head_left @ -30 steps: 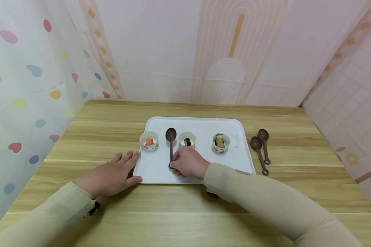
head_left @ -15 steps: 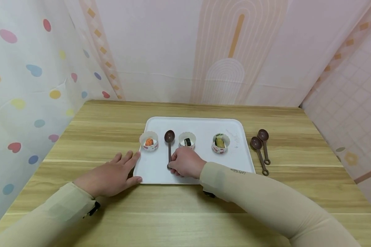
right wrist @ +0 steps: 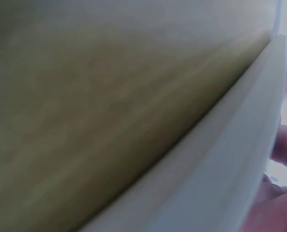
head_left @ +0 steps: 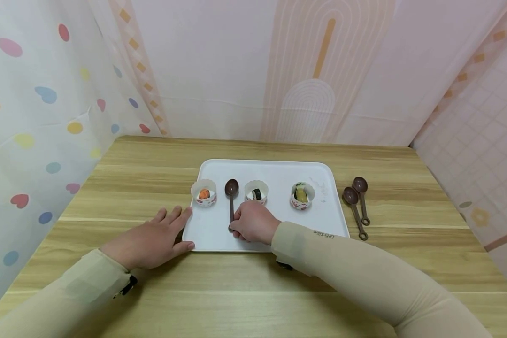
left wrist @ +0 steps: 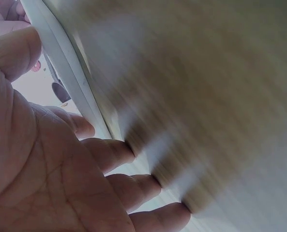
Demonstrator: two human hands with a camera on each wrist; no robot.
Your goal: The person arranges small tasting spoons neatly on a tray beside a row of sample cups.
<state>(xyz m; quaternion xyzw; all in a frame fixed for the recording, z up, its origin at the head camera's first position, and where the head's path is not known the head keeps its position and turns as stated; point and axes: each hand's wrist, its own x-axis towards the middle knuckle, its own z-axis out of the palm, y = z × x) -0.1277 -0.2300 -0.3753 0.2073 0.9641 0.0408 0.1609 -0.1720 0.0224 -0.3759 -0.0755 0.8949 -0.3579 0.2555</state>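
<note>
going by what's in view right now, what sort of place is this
Probably a small draped booth, perhaps for staged tabletop work: patterned hangings on three sides, a wood-grain tabletop and a white tray.

My sleeves point(head_left: 342, 263) are beige, the spoon point(head_left: 232, 188) dark brown, the tray point(head_left: 279, 171) white, the cups point(head_left: 207, 202) white with reddish prints, the desk point(head_left: 245, 295) yellowish wood-grain, the cloth point(head_left: 34, 162) multicolour-spotted.

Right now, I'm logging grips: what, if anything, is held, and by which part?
The right hand pinches one brown spoon by its handle tip; left hand, nothing.
</note>
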